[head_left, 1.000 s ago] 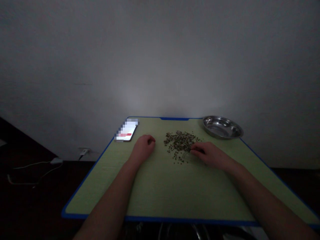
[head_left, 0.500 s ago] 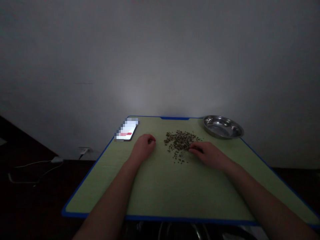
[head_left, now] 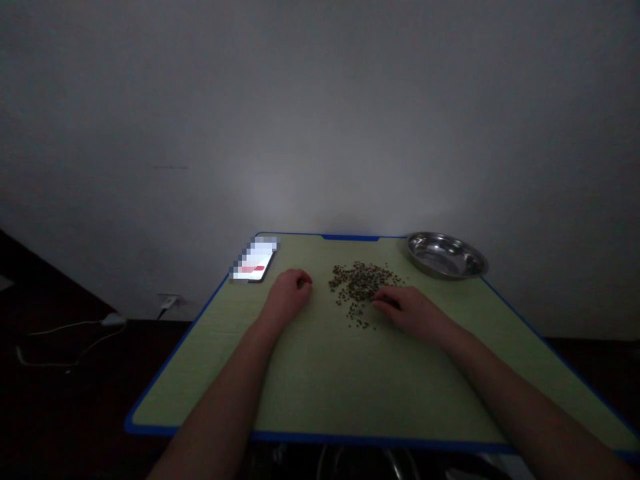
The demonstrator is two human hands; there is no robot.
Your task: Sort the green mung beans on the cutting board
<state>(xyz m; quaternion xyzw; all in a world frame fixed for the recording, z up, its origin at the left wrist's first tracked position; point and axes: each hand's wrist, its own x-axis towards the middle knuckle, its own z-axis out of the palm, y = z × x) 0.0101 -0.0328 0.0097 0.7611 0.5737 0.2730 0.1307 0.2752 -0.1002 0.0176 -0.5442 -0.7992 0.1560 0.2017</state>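
A loose spread of small dark brown seed-like pieces [head_left: 361,280] lies on the light green tabletop [head_left: 350,380]. My right hand [head_left: 407,308] reaches in at the spread's right side, thumb and fingertips brought together at its edge; whether a piece is between them is too small to see. To the left of the spread, apart from it, my left hand [head_left: 290,291] rests on the table with its fingers curled in. The inside of that curl is dark, so anything in it is hidden.
At the back right corner stands a shallow shiny metal bowl [head_left: 447,257]. A phone [head_left: 253,260] with a lit screen lies at the back left. Blue edging [head_left: 350,437] rims the table, and a pale wall [head_left: 320,133] rises behind. Cables [head_left: 75,327] trail on the left.
My right hand has shifted slightly left and toward me along the edge of the spread. My left hand stays in place.
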